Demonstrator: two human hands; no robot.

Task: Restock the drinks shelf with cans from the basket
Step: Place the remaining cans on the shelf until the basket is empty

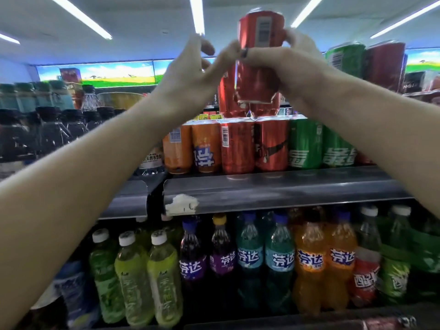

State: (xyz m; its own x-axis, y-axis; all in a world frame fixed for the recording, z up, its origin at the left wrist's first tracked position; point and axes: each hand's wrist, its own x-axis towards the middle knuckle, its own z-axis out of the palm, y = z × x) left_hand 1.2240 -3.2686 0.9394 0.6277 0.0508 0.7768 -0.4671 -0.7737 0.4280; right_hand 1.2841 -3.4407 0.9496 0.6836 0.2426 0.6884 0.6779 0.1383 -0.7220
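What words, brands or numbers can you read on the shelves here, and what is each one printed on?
"芬达": on the purple, teal and orange bottles on the lower shelf.
"雪": partly legible on the green cans; the rest is cut off.
"天然水饮": roughly, on a clear bottle's label.
Too blurred to read: the red cans, the barcodes, the green tea bottles and the torn shelf tag.

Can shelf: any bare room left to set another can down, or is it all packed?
The front row is full, orange cans through red cans to green cans. Only the metal lip in front is bare, and too narrow. Open room is above the green cans, right of the red stack under both hands.
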